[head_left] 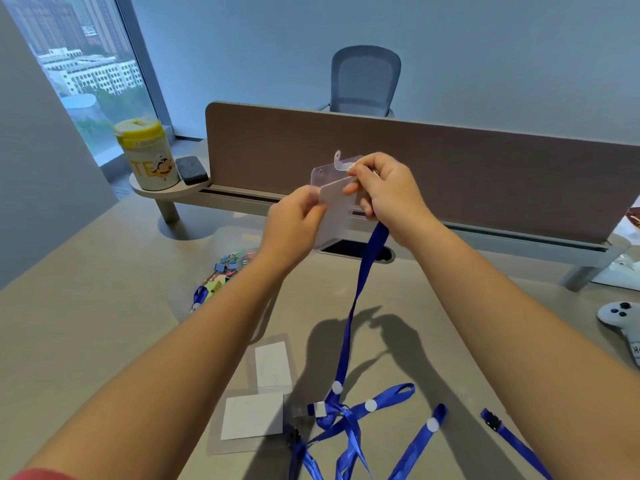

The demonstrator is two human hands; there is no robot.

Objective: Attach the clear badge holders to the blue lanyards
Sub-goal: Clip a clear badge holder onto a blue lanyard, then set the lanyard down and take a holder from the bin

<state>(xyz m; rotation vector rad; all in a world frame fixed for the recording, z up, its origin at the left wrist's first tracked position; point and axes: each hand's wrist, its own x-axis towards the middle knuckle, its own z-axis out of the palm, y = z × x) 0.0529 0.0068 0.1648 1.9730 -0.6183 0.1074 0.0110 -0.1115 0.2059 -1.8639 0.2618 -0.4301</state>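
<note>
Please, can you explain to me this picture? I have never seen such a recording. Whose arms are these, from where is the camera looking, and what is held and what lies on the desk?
There is no machine here. A person wears a wide-angle camera on the head, so you look down along their own two arms.

Both hands are raised above the desk. The left hand and the right hand pinch a clear badge holder. A blue lanyard hangs down from the right hand.

On the desk lie more blue lanyards, two badge holders with white cards, coloured binder clips and a game controller. A yellow-lidded canister stands on a small shelf.
</note>
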